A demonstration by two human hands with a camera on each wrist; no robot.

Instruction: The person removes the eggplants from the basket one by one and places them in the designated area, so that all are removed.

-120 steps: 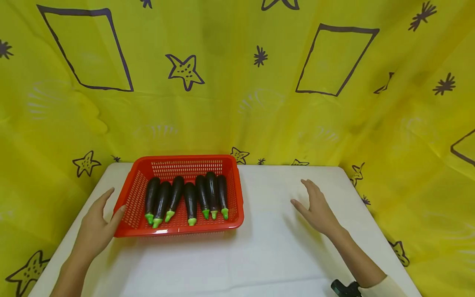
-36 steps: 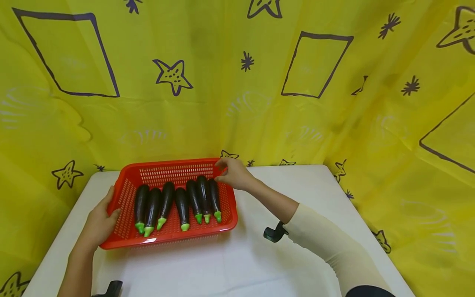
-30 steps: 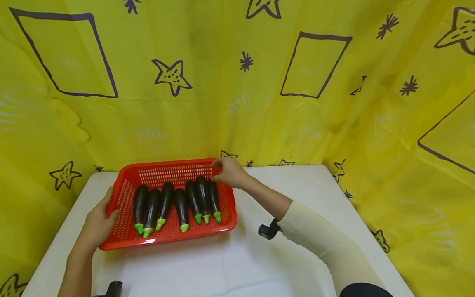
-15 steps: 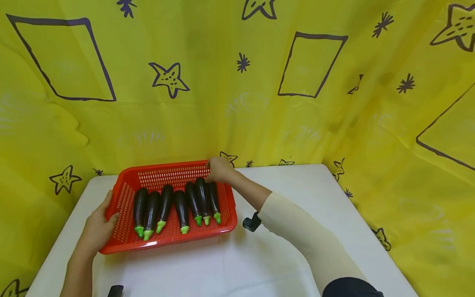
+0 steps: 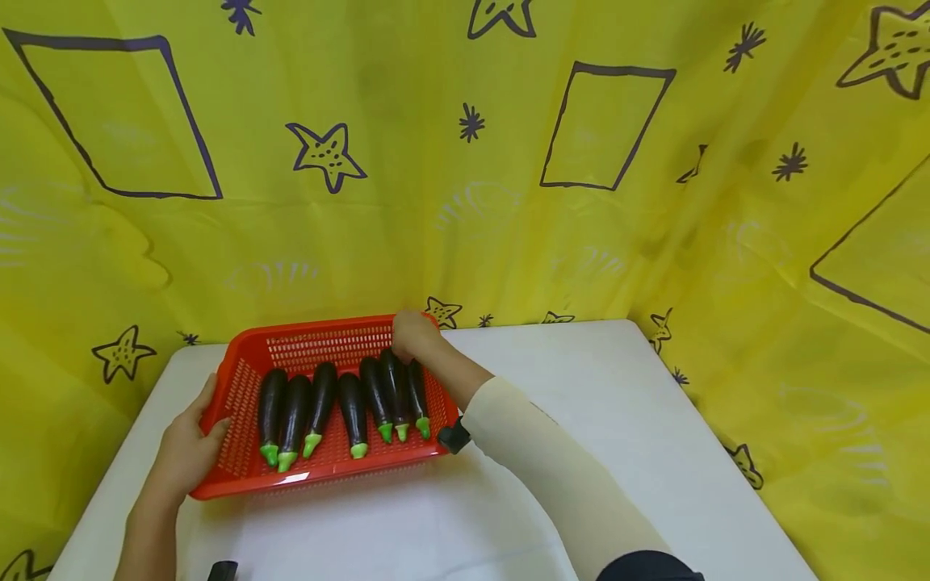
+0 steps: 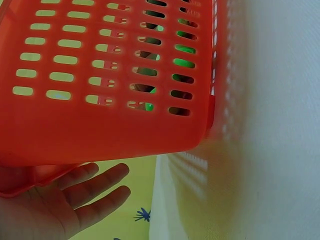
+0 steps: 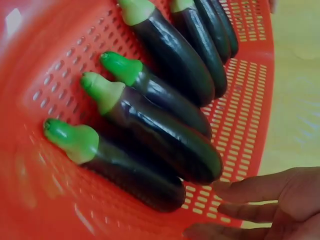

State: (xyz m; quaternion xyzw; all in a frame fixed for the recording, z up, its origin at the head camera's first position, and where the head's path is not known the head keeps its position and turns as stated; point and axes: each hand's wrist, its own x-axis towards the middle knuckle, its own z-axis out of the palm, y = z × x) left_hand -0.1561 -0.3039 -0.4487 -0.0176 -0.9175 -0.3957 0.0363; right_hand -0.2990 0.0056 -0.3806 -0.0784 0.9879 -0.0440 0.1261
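Observation:
In the head view a red plastic basket (image 5: 320,327) holds several dark eggplants (image 5: 352,407) with green stem ends. My left hand (image 5: 185,452) lies along the basket's left end. The left wrist view shows its fingers straight beside the rim (image 6: 15,185). My right hand (image 5: 414,335) reaches over the back right corner, above the rightmost eggplants. In the right wrist view its spread fingers (image 7: 255,187) are by the blunt tip of an eggplant (image 7: 165,135); whether they touch it I cannot tell. Another eggplant (image 7: 140,175) lies right below.
The basket stands on a white-covered table (image 5: 581,403), toward the back left. A yellow curtain (image 5: 407,242) with drawn stars and frames hangs behind and at the sides. A dark piece (image 5: 455,436) of the right wrist camera mount hangs over the basket's right edge.
Both hands have come from apart to the basket. Over the last second my right hand moved left and inward above the right-hand eggplants. The eggplants keep their places; my left hand stays put.

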